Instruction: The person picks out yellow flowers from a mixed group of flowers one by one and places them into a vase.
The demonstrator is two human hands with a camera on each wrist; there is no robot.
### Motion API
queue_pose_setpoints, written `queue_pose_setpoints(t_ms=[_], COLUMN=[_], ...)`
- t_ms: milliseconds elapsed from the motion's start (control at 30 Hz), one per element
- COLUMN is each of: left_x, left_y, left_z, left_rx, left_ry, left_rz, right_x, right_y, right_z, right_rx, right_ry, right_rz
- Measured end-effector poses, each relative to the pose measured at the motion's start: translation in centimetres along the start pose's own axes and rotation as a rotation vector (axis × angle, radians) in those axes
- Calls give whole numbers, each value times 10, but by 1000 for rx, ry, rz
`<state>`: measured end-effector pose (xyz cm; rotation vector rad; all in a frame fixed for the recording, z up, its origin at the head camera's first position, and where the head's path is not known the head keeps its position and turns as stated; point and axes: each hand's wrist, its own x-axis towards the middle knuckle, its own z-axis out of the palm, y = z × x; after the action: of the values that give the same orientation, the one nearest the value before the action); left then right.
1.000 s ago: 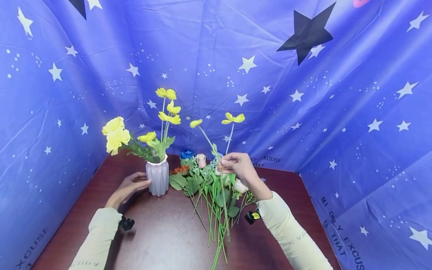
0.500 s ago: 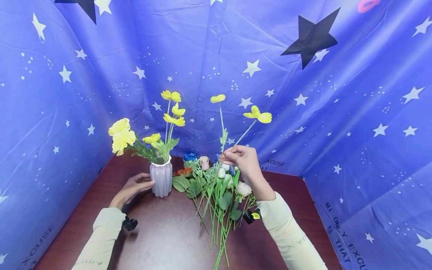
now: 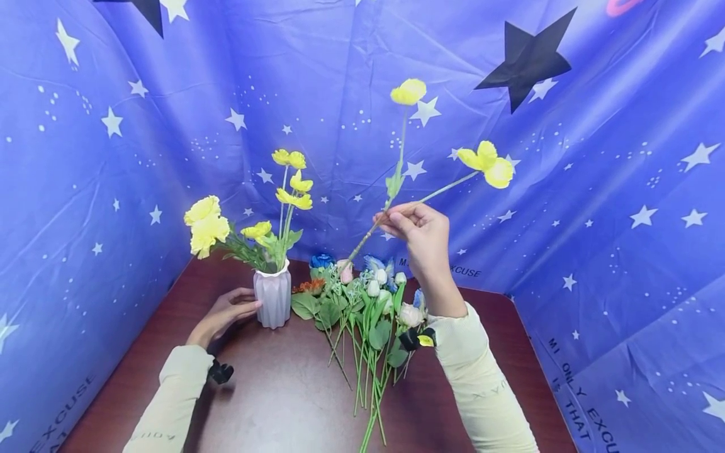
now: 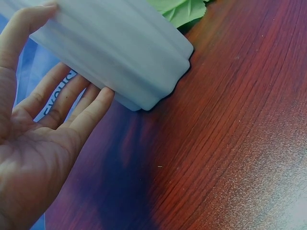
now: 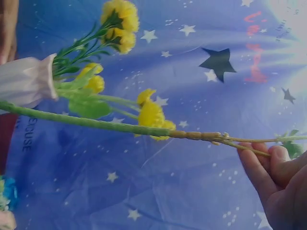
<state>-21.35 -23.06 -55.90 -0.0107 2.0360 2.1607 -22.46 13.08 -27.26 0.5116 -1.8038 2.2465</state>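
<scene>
My right hand (image 3: 426, 236) pinches a branching yellow artificial flower (image 3: 409, 92) near its fork, raised above the table. In the right wrist view its long green stem (image 5: 110, 124) slants away from the pinching fingertips (image 5: 279, 153), overlapping the vase. My left hand (image 3: 229, 311) touches the left side of a pale fluted vase (image 3: 273, 301), thumb and fingers extended along it; the left wrist view shows these fingertips (image 4: 107, 92) against the vase wall. Upright on the table, the vase holds several yellow flowers (image 3: 206, 234) with green leaves.
Right of the vase lies a pile of artificial flowers (image 3: 376, 327), blue, orange, pink and white, stems pointing toward me. The brown wooden table (image 3: 272, 390) is enclosed by a blue star-printed cloth (image 3: 340, 126).
My right hand has risen with the yellow flower, which now tilts its heads up and to the right, the stem end lifted off toward the back. My left hand stays at the vase.
</scene>
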Motion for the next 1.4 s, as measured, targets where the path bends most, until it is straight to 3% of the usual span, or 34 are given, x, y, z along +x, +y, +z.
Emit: queue_pose_setpoints(t_ms=[200, 400, 867, 1133, 1400], left_x=[2, 0, 2, -1, -3], left_y=[-2, -2, 1, 2, 1], left_z=[0, 2, 2, 3, 2], left_rx=[-3, -29, -48, -25, -13], left_ry=[4, 5, -4, 5, 15], left_rz=[12, 0, 0, -12, -15], right_x=[6, 7, 10, 11, 12], right_y=[-6, -8, 11, 9, 16], right_z=[14, 24, 39, 44, 50], right_rx=[67, 103, 146, 142, 152], right_ry=[9, 5, 33, 55, 36], right_rz=[-124, -154, -139, -178, -127])
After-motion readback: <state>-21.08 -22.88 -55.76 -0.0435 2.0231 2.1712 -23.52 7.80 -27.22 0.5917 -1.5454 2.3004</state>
